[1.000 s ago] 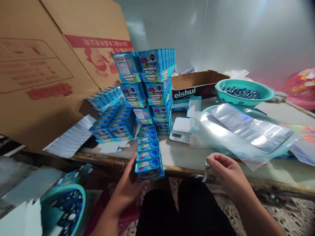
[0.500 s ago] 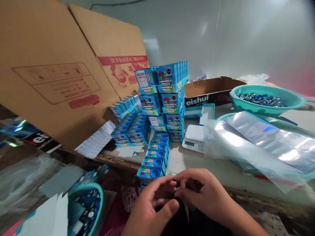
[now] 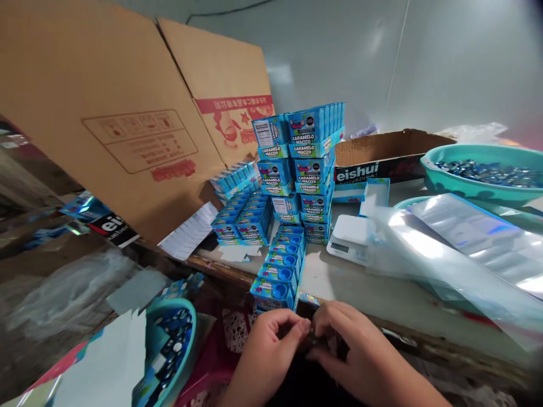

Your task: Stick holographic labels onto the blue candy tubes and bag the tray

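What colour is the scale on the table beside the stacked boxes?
The scale is white, best seen in the head view.

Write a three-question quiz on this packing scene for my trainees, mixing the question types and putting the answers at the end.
1. Multiple choice: which thing has a small dark display?
A) the white scale
B) the clear plastic sheet
C) the lower-left teal basin

2. True or false: the left hand and right hand are close together, near the front end of the row of blue boxes.

3. Fill in: the large white letters visible on the open carton beyond the scale read "____".

Key: 1. A; 2. True; 3. eishui.
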`<state>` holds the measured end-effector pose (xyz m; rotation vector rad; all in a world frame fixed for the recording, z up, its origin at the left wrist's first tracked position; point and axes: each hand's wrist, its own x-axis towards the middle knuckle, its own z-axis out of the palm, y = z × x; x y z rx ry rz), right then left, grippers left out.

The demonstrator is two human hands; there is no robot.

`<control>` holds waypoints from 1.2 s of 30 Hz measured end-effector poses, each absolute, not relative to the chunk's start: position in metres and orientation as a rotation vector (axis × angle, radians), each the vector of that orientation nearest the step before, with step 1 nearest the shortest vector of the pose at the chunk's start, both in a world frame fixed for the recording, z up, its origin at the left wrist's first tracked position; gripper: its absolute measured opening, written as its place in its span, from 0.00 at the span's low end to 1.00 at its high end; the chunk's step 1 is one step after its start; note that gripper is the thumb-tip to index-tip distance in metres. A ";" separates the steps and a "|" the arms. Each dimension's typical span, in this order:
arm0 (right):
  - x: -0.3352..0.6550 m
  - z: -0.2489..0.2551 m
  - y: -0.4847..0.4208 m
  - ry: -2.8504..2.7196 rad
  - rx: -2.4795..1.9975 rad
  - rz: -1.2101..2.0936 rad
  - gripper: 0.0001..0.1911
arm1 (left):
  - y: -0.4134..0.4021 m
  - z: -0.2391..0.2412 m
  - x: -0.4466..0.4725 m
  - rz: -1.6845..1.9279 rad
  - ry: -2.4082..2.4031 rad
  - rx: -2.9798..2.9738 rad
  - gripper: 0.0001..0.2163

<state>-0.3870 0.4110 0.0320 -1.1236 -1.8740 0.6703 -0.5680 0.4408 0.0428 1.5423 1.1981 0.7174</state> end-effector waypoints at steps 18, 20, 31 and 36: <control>-0.401 0.032 0.428 -1.468 -1.028 1.109 0.16 | 0.460 0.054 -0.581 1.105 1.197 1.074 0.18; -0.401 0.034 0.432 -1.495 -1.008 1.126 0.16 | 0.462 0.052 -0.586 1.124 1.227 1.146 0.16; -0.428 0.013 0.466 -0.970 -1.093 1.530 0.21 | 0.492 0.063 -0.592 1.085 1.708 1.983 0.11; -0.429 0.010 0.474 -0.992 -1.100 1.561 0.19 | 0.495 0.059 -0.597 1.007 1.768 2.023 0.10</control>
